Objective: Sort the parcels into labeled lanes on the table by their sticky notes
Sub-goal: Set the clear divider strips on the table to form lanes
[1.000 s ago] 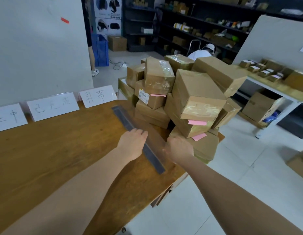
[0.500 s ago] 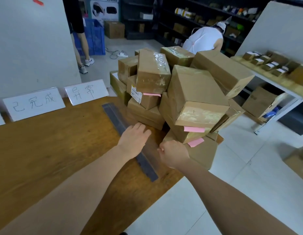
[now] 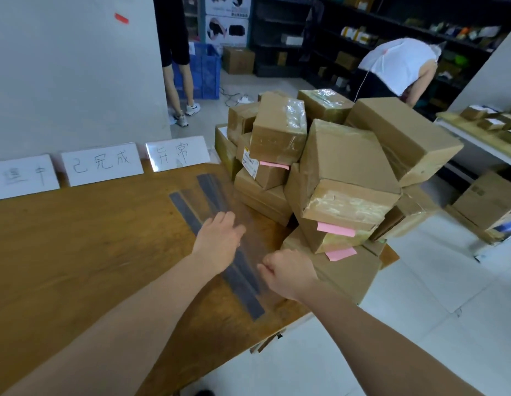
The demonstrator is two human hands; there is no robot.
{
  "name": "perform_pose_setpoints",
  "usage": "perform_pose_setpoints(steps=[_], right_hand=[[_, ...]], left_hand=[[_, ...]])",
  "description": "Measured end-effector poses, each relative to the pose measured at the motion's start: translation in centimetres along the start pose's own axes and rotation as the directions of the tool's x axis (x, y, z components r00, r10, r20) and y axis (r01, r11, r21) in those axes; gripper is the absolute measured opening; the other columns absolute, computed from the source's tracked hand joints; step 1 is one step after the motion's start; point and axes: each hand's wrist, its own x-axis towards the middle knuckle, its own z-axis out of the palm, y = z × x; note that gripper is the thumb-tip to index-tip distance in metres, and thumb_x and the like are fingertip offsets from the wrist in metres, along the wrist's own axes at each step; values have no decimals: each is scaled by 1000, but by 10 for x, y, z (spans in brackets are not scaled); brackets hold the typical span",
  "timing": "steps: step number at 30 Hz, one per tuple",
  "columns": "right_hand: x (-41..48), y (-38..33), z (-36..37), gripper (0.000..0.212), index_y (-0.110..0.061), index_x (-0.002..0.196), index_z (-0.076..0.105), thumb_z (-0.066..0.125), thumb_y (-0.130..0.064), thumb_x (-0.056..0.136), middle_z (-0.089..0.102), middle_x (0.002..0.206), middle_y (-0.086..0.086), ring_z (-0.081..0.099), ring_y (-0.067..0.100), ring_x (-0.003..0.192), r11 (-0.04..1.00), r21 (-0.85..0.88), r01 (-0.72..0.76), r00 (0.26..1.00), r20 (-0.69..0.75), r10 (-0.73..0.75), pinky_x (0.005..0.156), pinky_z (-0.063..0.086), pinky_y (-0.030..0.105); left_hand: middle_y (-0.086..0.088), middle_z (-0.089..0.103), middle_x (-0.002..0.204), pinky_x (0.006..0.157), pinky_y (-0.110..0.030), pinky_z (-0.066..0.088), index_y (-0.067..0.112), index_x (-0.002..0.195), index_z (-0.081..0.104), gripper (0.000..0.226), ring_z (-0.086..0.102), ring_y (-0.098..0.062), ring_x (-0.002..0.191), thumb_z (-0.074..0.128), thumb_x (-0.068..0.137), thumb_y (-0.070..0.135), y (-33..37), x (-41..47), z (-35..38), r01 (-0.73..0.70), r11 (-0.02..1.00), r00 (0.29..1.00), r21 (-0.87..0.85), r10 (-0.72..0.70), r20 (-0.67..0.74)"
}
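A pile of brown cardboard parcels (image 3: pixel 345 167) fills the right end of the wooden table (image 3: pixel 62 252). Pink sticky notes (image 3: pixel 335 228) hang from some of them. Three white lane cards (image 3: pixel 101 168) with handwritten characters lean against the wall behind the table. A long grey strip (image 3: pixel 248 295) lies slantwise on the tabletop, its far end blurred by motion. My left hand (image 3: pixel 217 241) rests flat on the strip's middle. My right hand (image 3: pixel 288 272) is curled beside the lowest parcel (image 3: pixel 348 270), thumb and fingers pinching the strip's right edge.
The table's right corner lies just past the pile, with white tiled floor beyond it. A person in a white top (image 3: pixel 397 64) bends over by dark shelves. Another person's legs (image 3: pixel 177 90) stand next to a blue crate. A side bench (image 3: pixel 483 130) holds small boxes.
The strip's far end has swung left, away from the parcels, under my left hand. My right hand stays curled by the lowest parcel, now at the strip's edge. The camera tilted up.
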Motion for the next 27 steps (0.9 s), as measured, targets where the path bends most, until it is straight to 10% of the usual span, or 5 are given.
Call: perform_pose_setpoints(steps=[10,15,27], right_hand=[[4,-3,5,41,-26,78,50,36,-58,99,49,68,-9,57,14,71,995,100,1,997,-76,7,64,49,31],[8,10,1,34,-18,108,44,51,-50,96,59,91,2,61,24,90,976,63,-211,970,-113,217,67,49,34],[12,14,2,23,-14,104,66,51,-30,99,66,98,6,65,24,95,960,13,-279,959,-47,279,76,55,34]], left_hand=[[0,60,119,106,-40,30,20,120,54,24,53,-24,117,50,98,30,-8,-16,-3,36,995,985,94,-51,164],[-1,57,120,94,-38,33,21,118,61,28,49,-25,115,42,102,33,-11,-30,1,41,989,967,145,-76,244],[-4,66,101,75,-32,43,13,105,65,21,62,-24,92,45,101,18,-51,-81,3,322,943,879,86,-332,341]])
